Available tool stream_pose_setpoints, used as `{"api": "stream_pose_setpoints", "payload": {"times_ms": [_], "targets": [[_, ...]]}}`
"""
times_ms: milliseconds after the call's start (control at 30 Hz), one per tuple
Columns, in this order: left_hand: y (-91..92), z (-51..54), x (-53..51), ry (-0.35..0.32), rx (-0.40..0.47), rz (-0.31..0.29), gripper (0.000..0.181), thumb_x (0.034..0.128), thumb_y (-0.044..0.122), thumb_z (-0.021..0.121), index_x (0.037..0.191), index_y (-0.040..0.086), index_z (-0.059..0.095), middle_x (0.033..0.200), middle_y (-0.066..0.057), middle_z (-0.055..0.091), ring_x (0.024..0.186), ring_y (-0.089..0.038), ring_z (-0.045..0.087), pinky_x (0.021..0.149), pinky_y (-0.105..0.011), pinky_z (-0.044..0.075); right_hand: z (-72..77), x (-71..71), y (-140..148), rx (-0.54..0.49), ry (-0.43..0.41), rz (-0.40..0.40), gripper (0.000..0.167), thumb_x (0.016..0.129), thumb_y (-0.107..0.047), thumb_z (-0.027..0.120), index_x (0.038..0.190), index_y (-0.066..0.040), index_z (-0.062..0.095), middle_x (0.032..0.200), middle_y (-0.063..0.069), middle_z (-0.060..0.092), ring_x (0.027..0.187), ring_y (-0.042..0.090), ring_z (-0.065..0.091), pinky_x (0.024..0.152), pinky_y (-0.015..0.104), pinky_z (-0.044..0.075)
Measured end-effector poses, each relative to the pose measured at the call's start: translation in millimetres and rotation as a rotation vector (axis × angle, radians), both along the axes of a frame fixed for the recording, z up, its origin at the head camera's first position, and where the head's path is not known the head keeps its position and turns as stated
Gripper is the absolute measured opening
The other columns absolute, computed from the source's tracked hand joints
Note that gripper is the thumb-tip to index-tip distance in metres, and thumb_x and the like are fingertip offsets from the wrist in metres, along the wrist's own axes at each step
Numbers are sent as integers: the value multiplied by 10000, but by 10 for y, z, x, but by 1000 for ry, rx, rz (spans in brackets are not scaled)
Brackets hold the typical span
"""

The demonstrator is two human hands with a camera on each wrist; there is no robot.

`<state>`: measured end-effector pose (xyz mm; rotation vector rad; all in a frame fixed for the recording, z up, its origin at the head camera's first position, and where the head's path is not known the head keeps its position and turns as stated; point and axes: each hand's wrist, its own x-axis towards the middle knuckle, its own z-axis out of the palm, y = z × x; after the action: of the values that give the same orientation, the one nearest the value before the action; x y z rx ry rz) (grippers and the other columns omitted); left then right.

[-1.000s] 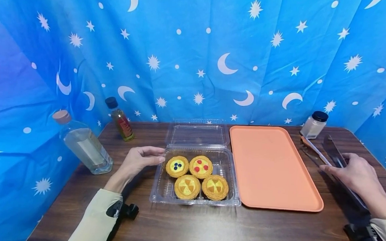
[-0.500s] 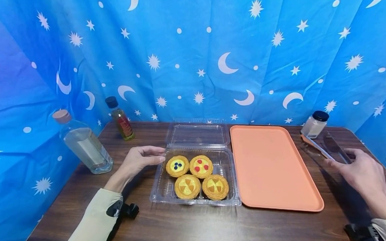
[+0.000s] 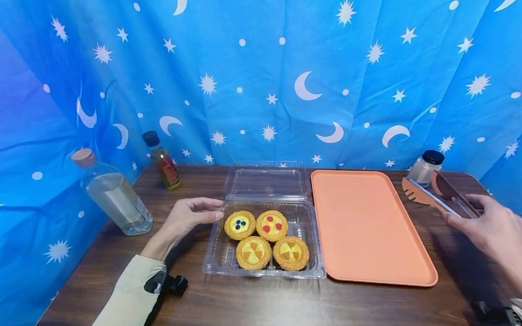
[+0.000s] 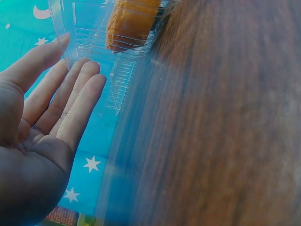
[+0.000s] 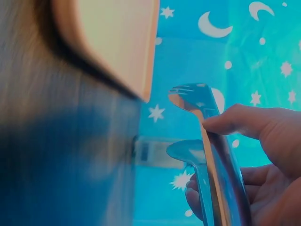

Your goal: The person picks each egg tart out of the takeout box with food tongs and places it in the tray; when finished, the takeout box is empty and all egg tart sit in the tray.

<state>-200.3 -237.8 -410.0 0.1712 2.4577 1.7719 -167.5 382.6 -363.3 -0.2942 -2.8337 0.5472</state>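
Nearest, the table (image 3: pixel 254 311) ran up to the front rims of the box (image 3: pixel 262 274) and, on its right, the tray (image 3: pixel 372 226). The four tarts (image 3: pixel 253 253) all sat in the box, just where they were a second earlier.

The left hand (image 3: pixel 185 222) had not shifted either: its thumb and fingertips touched the box's left rim, fingers straight and gripping nothing. The large bottle (image 3: pixel 119 203) stood well to its left.

The change was at the right hand (image 3: pixel 498 231). It gripped the tongs (image 3: pixel 435 199), thumb against one arm and fingers curled behind the other. Over the last second their tips had swung up, and the fork end now showed its prongs beyond the tray's right edge, seemingly off the table. For the work in hand, this looked like the tongs being taken up; they were well apart from the tarts, with the tray between.

Farther back were the box's open lid (image 3: pixel 266 182), the small bottle (image 3: pixel 168 171) and the jar (image 3: pixel 433 157), now partly hidden by the tongs. The curtain (image 3: pixel 263 105) hung behind everything.
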Motion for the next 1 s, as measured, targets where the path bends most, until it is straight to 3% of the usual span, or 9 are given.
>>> {"api": "stream_pose_setpoints", "payload": {"times_ms": [200, 433, 700, 1000], "targets": [[-7, -5, -2, 7, 6, 3, 441, 898, 260, 888, 1268, 53, 764, 1309, -101, 732, 1178, -245, 700, 1072, -447, 514, 142, 61, -244, -17, -31, 31, 722, 909, -239, 783, 1396, 167, 439, 1037, 396, 553, 832, 491, 530, 607, 525, 448], [0, -2, -2, 8, 10, -4, 427, 905, 252, 881, 1264, 52, 765, 1304, -103, 734, 1158, -239, 712, 1081, -458, 506, 239, 147, -579, -26, 41, 163, 693, 901, -299, 823, 1393, 93, 531, 960, 294, 643, 829, 434, 556, 606, 440, 404], [-6, -7, -3, 12, 15, -7, 411, 905, 234, 880, 1252, 45, 769, 1290, -98, 741, 1168, -237, 700, 1072, -442, 511, 343, 186, -1029, -78, 123, 314, 663, 883, -281, 876, 1395, 42, 606, 1183, 322, 659, 885, 407, 594, 648, 423, 415], [-7, -12, -6, 18, 12, -13, 418, 915, 257, 873, 1266, 58, 766, 1312, -97, 732, 1188, -248, 696, 1091, -465, 498, 389, 222, -1520, -128, 250, 512, 532, 842, -186, 918, 1312, -55, 705, 1023, 102, 731, 739, 216, 568, 572, 323, 430]]}}
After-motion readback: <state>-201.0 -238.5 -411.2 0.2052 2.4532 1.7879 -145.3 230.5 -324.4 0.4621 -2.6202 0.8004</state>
